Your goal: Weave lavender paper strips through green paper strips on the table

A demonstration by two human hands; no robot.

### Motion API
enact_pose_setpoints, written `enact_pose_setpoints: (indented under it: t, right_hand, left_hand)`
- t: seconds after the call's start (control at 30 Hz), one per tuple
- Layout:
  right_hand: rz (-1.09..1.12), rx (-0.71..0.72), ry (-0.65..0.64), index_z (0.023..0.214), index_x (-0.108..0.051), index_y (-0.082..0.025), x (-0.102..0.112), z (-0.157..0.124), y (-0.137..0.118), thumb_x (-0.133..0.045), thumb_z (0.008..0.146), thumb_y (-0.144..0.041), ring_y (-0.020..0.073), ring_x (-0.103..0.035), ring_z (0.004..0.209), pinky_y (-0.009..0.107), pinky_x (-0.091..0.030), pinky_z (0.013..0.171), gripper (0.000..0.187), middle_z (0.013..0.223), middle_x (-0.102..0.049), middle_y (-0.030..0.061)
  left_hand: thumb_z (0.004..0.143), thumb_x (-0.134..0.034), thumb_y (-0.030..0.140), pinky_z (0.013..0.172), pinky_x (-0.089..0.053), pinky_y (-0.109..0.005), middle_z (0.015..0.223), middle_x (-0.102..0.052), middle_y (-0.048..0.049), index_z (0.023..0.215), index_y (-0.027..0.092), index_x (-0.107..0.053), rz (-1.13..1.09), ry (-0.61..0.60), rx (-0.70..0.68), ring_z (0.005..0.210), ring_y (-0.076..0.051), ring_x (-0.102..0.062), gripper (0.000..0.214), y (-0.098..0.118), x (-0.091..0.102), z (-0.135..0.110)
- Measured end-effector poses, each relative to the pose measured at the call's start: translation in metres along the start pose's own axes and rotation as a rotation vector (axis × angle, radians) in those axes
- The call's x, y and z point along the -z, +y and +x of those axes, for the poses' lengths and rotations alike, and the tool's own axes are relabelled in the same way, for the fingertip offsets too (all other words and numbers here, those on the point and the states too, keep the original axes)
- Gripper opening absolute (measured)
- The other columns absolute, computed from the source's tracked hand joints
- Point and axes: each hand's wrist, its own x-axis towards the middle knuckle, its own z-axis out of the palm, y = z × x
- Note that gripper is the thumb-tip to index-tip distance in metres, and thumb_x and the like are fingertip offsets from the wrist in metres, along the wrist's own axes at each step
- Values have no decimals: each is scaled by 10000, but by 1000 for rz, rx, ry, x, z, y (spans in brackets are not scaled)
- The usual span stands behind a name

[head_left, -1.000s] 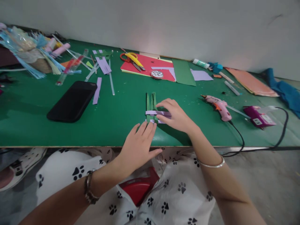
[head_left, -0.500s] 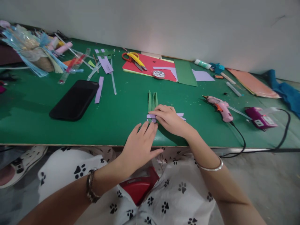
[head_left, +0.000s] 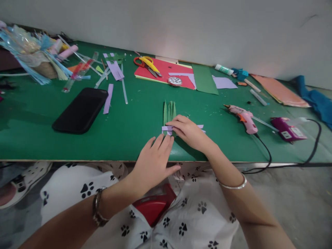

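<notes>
Green paper strips (head_left: 169, 112) stand out from a small weave near the table's front edge, crossed by purple paper strips (head_left: 166, 128). My left hand (head_left: 153, 160) lies flat on the near edge of the weave, fingers stretched and thumb apart. From the right, my right hand (head_left: 191, 133) has its fingers closed together on the upper purple strip where it crosses the green ones. Ends of the purple strips stick out to the right past that hand. Both hands hide much of the weave.
A black phone (head_left: 81, 110) lies left. Behind are scissors (head_left: 147, 64) on red paper (head_left: 168, 71). A pink glue gun (head_left: 242, 117) and purple power socket (head_left: 287, 129) with a cord are right. Craft scraps and a raffia-trimmed bundle (head_left: 43, 65) fill the far left.
The fingers of my right hand have shifted very slightly right along the weave, and the green strips look a little more spread. My left hand stays in place.
</notes>
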Motion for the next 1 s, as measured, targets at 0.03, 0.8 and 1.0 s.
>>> enact_pose_setpoints:
  t: [0.03,0.8,1.0]
  right_hand:
    - [11,-4,8,1004,-610,-140,0,0,0,-378,866,-143,168,-503,818,310,-432,749,270,877,-537,83]
    - [-55,-11,-57,990,-617,-124,10,-2,1,-362,888,-177,175,-511,818,316,-431,743,280,881,-557,100]
    - [-15,7,-47,990,-626,-175,10,-4,4,-400,868,-150,166,-504,822,310,-425,747,259,879,-546,73]
  left_hand:
    - [816,-405,570,939,-386,-394,1259,-511,-172,1270,48,-441,0,-8,1,1151,-293,-457,693,0,0,0]
    - [840,-413,504,938,-393,-375,1278,-483,-188,1268,29,-426,-65,58,22,1173,-282,-445,640,-15,8,1]
    - [874,-306,511,1028,-303,-395,1400,-347,-161,1330,29,-352,1,-7,51,1276,-265,-339,666,-22,4,2]
